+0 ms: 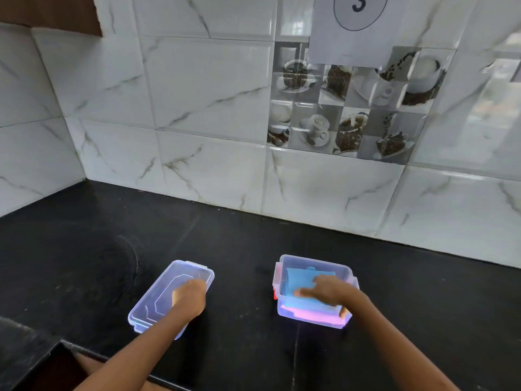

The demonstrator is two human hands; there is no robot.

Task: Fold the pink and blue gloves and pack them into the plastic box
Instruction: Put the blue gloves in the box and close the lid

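The clear plastic box (311,262) stands on the black counter right of centre. Folded blue gloves (298,279) lie on top inside it, and pink gloves (304,314) show through its front wall underneath. My right hand (327,290) reaches into the box with fingers stretched flat on the blue gloves and the thumb over the front rim. The clear lid (169,289) lies flat on the counter to the left. My left hand (188,297) is on the lid's right edge, fingers curled over it.
The black counter (239,244) runs back to a white marble-tiled wall (211,108) and into a corner at the left. A paper sheet with the number 3 (358,12) hangs on the wall. The counter's front edge drops off at the lower left.
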